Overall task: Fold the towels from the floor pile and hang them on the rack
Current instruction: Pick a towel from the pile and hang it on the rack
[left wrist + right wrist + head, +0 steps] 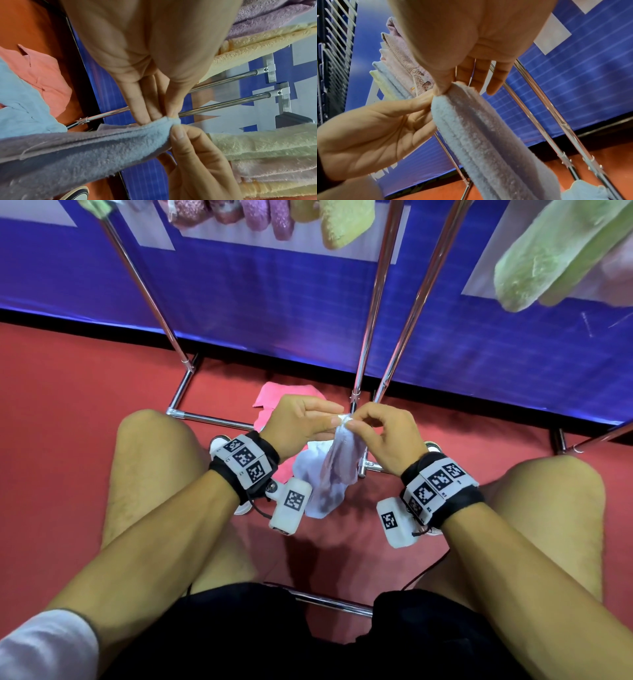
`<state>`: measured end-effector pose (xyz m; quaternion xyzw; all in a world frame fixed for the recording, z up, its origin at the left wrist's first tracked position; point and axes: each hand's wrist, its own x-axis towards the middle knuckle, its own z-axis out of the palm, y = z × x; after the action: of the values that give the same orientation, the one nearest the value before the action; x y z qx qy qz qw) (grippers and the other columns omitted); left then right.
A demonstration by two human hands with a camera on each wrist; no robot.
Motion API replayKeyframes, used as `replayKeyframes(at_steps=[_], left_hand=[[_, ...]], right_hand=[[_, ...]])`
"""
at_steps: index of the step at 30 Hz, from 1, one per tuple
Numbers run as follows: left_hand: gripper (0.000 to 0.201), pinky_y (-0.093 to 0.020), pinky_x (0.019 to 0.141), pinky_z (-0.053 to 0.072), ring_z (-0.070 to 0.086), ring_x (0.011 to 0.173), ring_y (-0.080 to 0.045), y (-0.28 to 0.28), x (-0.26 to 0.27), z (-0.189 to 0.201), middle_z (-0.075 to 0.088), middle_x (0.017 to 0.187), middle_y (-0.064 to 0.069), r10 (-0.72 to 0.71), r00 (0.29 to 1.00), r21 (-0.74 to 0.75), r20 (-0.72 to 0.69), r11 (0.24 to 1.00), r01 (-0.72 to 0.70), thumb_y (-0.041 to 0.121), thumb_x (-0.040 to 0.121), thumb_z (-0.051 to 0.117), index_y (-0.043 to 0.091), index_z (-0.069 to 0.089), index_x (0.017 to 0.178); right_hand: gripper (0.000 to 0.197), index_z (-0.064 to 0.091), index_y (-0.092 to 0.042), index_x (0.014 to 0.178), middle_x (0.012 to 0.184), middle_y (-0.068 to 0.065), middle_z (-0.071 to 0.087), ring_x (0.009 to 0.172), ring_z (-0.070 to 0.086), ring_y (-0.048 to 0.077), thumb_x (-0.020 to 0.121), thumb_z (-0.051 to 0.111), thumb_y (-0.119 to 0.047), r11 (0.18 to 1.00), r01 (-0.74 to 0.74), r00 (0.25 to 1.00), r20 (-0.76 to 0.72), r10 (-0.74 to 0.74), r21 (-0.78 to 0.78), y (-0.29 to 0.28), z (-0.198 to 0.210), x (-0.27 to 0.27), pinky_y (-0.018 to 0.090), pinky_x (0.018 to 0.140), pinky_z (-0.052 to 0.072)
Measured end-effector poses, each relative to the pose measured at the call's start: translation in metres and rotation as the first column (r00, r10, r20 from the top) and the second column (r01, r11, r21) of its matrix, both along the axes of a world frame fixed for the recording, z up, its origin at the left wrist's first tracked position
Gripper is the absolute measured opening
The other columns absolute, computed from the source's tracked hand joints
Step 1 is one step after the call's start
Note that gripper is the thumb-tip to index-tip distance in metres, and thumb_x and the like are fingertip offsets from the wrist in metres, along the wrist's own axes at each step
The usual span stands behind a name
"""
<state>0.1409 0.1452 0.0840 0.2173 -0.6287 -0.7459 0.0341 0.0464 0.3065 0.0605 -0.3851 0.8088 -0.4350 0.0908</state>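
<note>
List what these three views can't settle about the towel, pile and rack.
- Towel corner: both hands pinch it; fingers cover it in all views, so edge alignment is unclear.
- Towel's lower end: cut off by the frame in the wrist views.
- Pile: hands and wrist cameras hide much of it; count unknown.
- Rack top bars: cut off in head view.

Even indoor light, sharp at centre, warped at the edges.
Your head view was bright and evenly lit, with soft shadows on the red floor [68, 412] under your knees and glare streaks along the chrome rack poles [378, 313]. The hung towels [555, 254] at the corners were stretched and blurred. In both wrist views your palms loomed soft and out of focus, while the towel's pile stayed crisp.
</note>
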Motion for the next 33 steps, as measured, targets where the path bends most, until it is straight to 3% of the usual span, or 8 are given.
replayKeyframes(at_steps=[5, 15, 18, 21, 25, 27, 30, 33], left_hand=[[0.017, -0.028, 0.070, 0.061, 0.073, 0.068, -0.019, 0.006, -0.003, -0.003, 0.069, 0.082, -0.017, 0.036, 0.999, -0.023, 0.036, 0.999, -0.035, -0.011, 0.085, 0.064, -0.006, 0.065, 0.102], [0.033, -0.021, 0.069, 0.057, 0.073, 0.076, -0.012, 0.008, 0.003, 0.000, 0.075, 0.077, 0.000, -0.045, 0.999, -0.168, -0.023, 0.985, 0.041, -0.016, 0.068, 0.078, 0.002, 0.070, 0.095], [0.028, -0.022, 0.065, 0.057, 0.072, 0.068, -0.012, 0.008, 0.001, 0.002, 0.074, 0.069, 0.000, -0.017, 0.999, -0.180, -0.040, 0.984, 0.010, -0.016, 0.067, 0.079, 0.001, 0.070, 0.086], [0.022, -0.028, 0.067, 0.060, 0.070, 0.065, -0.011, 0.000, -0.002, 0.006, 0.073, 0.067, 0.000, 0.041, 0.997, -0.165, -0.070, 0.985, -0.052, -0.014, 0.071, 0.076, 0.003, 0.070, 0.083], [0.020, -0.031, 0.070, 0.060, 0.069, 0.068, -0.016, -0.027, -0.006, 0.014, 0.073, 0.071, -0.003, 0.224, 0.969, -0.030, -0.103, 0.973, -0.228, -0.011, 0.077, 0.071, 0.008, 0.069, 0.084], [0.021, -0.029, 0.068, 0.059, 0.071, 0.071, -0.016, -0.041, -0.003, 0.016, 0.075, 0.076, -0.004, 0.266, 0.956, 0.015, -0.125, 0.964, -0.266, -0.012, 0.079, 0.070, 0.007, 0.068, 0.087], [0.021, -0.028, 0.069, 0.058, 0.071, 0.073, -0.016, -0.052, 0.001, 0.014, 0.076, 0.080, -0.004, 0.268, 0.954, 0.010, -0.137, 0.963, -0.269, -0.009, 0.077, 0.072, 0.008, 0.068, 0.089], [0.021, -0.030, 0.070, 0.058, 0.071, 0.073, -0.018, -0.056, 0.002, 0.011, 0.075, 0.080, -0.006, 0.305, 0.944, 0.008, -0.128, 0.952, -0.307, -0.007, 0.074, 0.075, 0.011, 0.072, 0.084]], right_hand=[[0.015, 0.071, -0.014, 0.081, 0.080, -0.002, 0.070, 0.076, 0.061, 0.018, 0.090, 0.067, -0.026, 0.999, -0.053, 0.992, -0.115, 0.054, 0.010, 0.001, 0.003, -0.001, 0.038, 0.076, 0.051], [0.021, 0.070, -0.015, 0.071, 0.063, -0.005, 0.066, 0.062, 0.057, 0.010, 0.083, 0.076, -0.031, 0.999, 0.038, 0.998, 0.058, -0.038, -0.003, 0.003, 0.008, 0.000, 0.014, 0.062, 0.041], [0.023, 0.067, -0.013, 0.072, 0.065, -0.003, 0.065, 0.065, 0.056, 0.012, 0.088, 0.071, -0.029, 1.000, 0.009, 0.999, 0.053, -0.011, 0.027, 0.003, 0.010, 0.001, 0.016, 0.065, 0.042], [0.021, 0.060, -0.015, 0.074, 0.068, 0.000, 0.062, 0.070, 0.055, 0.019, 0.091, 0.057, -0.027, 0.991, -0.046, 0.998, 0.042, 0.041, 0.125, 0.003, 0.006, 0.000, 0.031, 0.071, 0.045], [0.024, 0.045, -0.016, 0.062, 0.063, 0.000, 0.047, 0.076, 0.045, 0.029, 0.078, 0.048, -0.034, 0.910, -0.070, 0.988, -0.095, 0.119, 0.409, 0.006, -0.005, -0.003, 0.039, 0.070, 0.038], [0.024, 0.056, -0.014, 0.067, 0.075, 0.002, 0.050, 0.083, 0.048, 0.032, 0.080, 0.054, -0.034, 0.891, 0.010, 0.981, -0.178, 0.081, 0.455, 0.008, -0.009, -0.008, 0.042, 0.074, 0.041], [0.018, 0.070, -0.011, 0.076, 0.103, 0.010, 0.056, 0.094, 0.051, 0.036, 0.079, 0.065, -0.028, 0.943, 0.144, 0.953, -0.300, -0.050, 0.299, 0.012, -0.015, -0.015, 0.045, 0.081, 0.046], [0.019, 0.075, -0.011, 0.082, 0.122, 0.011, 0.056, 0.108, 0.051, 0.033, 0.082, 0.069, -0.029, 0.955, 0.196, 0.958, -0.250, -0.138, 0.223, 0.017, -0.010, -0.023, 0.038, 0.096, 0.041]])
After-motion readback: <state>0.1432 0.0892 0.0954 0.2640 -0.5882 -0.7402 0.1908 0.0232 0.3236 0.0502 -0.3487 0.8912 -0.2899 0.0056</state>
